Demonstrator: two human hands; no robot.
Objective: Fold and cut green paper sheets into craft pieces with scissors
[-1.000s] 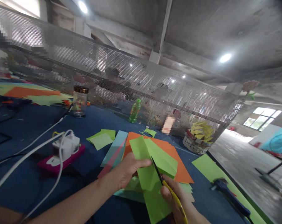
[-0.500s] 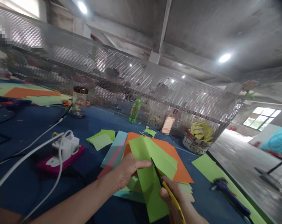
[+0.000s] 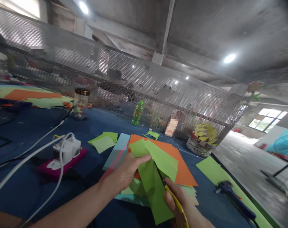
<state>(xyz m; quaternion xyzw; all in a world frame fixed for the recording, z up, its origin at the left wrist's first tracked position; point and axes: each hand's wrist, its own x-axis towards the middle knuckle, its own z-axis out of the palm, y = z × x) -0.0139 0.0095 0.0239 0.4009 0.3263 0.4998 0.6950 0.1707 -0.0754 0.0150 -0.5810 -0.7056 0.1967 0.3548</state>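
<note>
Compared with a second ago, holding the bright green paper (image 3: 150,182) a little farther left over the orange sheet (image 3: 185,172), with the thumb of the left hand (image 3: 128,169) shifted toward that sheet's far left corner. Keeping the yellow-handled scissors (image 3: 172,194) almost in the same spot above the orange sheet, near its middle.

Pointing the scissors away from the body and leftward, with tip toward the far left corner of the orange sheet and handles toward its near right; laying their long axis on that diagonal. Running the green paper's long axis much the same way, from far left down to a near end past the orange sheet's near side, with a wide flap angled off to the right of the blades.

Pinching the green paper in the left hand, nearly closed, thumb on top, other fingers largely hidden beneath. Wrapping the right hand (image 3: 179,201) around the scissor handles, fingers curled; cannot tell how far apart the blades stand.

Around the orange sheet: to its left, pale blue paper (image 3: 117,148) and a pink strip (image 3: 115,160); to its right, a blue glue gun (image 3: 236,201); beyond, a green bottle (image 3: 136,113).
</note>
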